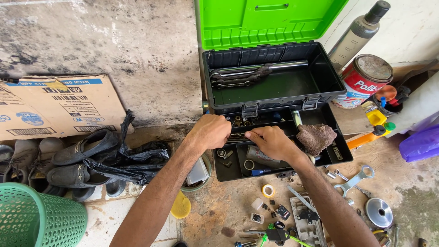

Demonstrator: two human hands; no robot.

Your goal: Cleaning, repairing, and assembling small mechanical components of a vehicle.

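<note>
A black toolbox [331, 80] with a green lid [270, 20] stands open, with several wrenches [240, 75] lying inside it. In front of it lies a black tool tray [340, 153] holding small parts, rings and a brown rag [316, 137]. Both of my hands reach into the tray's rear compartment. My left hand [210, 131] is closed over small metal pieces there. My right hand [270, 141] pinches the same pieces from the other side. What exactly the fingers hold is hidden.
Shoes [80, 148] and a black plastic bag lie at left under a cardboard box [55, 107]. A green basket [39, 219] is at bottom left. Cans, a spray bottle [359, 32] and small containers stand at right. Wrenches [354, 180], tape and small parts litter the floor.
</note>
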